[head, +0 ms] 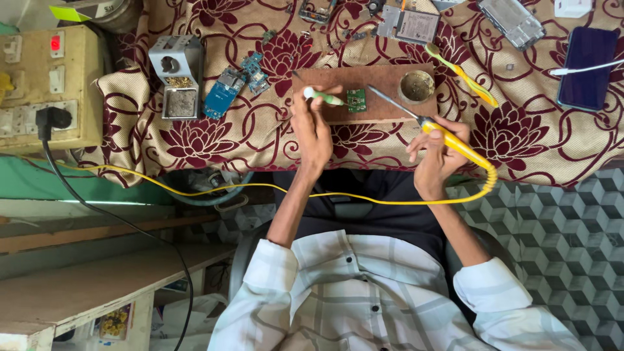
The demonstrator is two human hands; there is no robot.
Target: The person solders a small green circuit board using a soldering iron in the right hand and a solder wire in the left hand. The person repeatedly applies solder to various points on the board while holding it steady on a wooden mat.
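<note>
A small green circuit board [355, 100] lies on a brown wooden work board [383, 78] on the cloth-covered table. My left hand [312, 127] grips a white-and-green handled tool [323, 97] whose end rests right beside the circuit board. A yellow-handled soldering iron [448, 135] is in my right hand [437, 155]; its metal tip [390, 101] points up-left over the wooden board, a little right of the circuit board. The iron's yellow cord [260, 188] loops away below the table edge.
A round tin [416, 86] sits on the wooden board's right end. Blue circuit boards [224, 91] and a metal iron stand [177, 75] lie to the left, a toothbrush [463, 75] and dark phone [588, 68] to the right. A switch box with a plug [49, 88] stands far left.
</note>
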